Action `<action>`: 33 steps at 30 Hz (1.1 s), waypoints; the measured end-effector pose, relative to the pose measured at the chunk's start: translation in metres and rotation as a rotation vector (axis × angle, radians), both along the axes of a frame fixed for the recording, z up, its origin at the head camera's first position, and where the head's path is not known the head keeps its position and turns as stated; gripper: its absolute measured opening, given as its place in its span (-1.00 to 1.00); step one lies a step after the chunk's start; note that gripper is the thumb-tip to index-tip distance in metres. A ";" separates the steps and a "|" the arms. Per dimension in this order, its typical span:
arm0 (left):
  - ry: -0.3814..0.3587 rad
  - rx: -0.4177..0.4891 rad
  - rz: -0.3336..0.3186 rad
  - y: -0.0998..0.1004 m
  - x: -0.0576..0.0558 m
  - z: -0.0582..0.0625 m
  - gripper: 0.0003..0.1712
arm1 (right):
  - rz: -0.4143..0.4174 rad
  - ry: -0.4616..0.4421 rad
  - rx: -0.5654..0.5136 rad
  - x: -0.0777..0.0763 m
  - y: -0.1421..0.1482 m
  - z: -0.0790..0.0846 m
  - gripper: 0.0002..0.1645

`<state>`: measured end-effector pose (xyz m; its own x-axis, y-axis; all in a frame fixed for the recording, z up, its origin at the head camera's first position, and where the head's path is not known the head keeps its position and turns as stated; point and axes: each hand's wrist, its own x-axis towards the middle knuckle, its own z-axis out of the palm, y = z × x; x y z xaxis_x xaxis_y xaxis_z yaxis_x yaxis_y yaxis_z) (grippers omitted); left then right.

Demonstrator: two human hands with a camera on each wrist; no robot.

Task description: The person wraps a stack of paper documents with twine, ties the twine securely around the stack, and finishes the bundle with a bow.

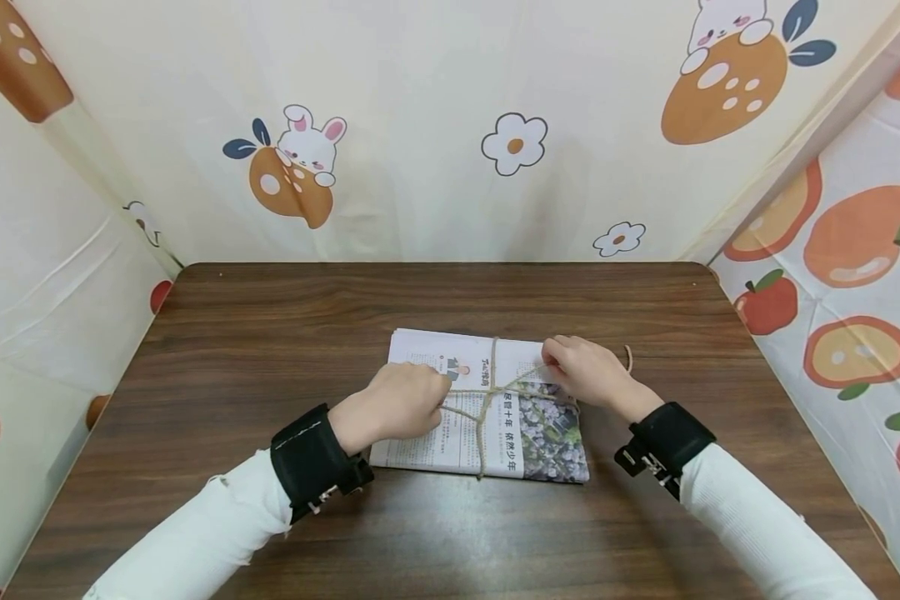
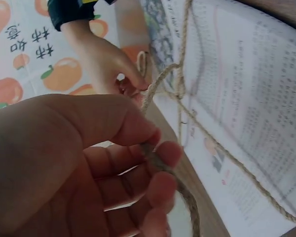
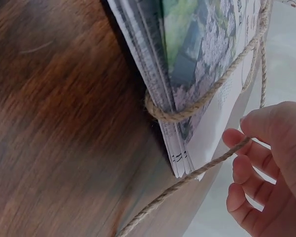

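A stack of folded newspapers [image 1: 420, 446] lies on the brown wooden table, with twine [image 1: 482, 433] crossed around it both ways. The strands meet in a knot [image 2: 179, 91] on top of the stack. In the head view my left hand [image 1: 408, 400] is over the left part of the stack; its thumb and fingers [image 2: 163, 153] pinch one twine end. At the upper right corner my right hand [image 1: 592, 375] pinches the other end between thumb and forefinger, and that tail trails past the right hand [image 3: 271, 158]. Both ends run from the knot.
The wooden table [image 1: 285, 333] extends around the stack on all sides. Behind it stands a cream backdrop [image 1: 420, 192] printed with rabbits and flowers. Fruit-printed sheets [image 1: 862, 333] line the sides. A black band [image 1: 667, 442] is strapped around each wrist.
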<state>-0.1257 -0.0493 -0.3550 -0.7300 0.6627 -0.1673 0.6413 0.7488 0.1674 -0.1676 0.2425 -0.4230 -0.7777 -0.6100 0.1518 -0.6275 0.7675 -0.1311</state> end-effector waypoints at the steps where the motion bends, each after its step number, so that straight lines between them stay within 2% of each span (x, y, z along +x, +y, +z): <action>1: 0.017 0.025 -0.003 0.001 0.000 0.001 -0.86 | -0.001 0.003 -0.002 0.000 0.000 0.000 -0.86; 6: 0.077 0.187 -0.007 0.009 -0.004 0.004 -0.82 | 0.005 0.053 -0.035 0.002 0.002 0.002 -0.88; 11: 0.071 0.284 0.019 0.015 -0.009 0.005 -0.73 | 0.015 0.117 -0.059 0.004 0.004 0.004 -0.89; 17: 0.042 0.327 0.073 0.022 -0.017 0.007 -0.78 | -0.002 0.128 -0.060 0.006 0.007 0.007 -0.91; 21: 0.035 0.348 0.086 0.026 -0.023 0.006 -0.81 | -0.010 0.119 -0.063 0.007 0.007 0.008 -0.92; 33: 0.001 0.409 0.140 0.035 -0.042 -0.002 -0.85 | -0.019 0.102 -0.060 0.007 0.013 0.010 -0.90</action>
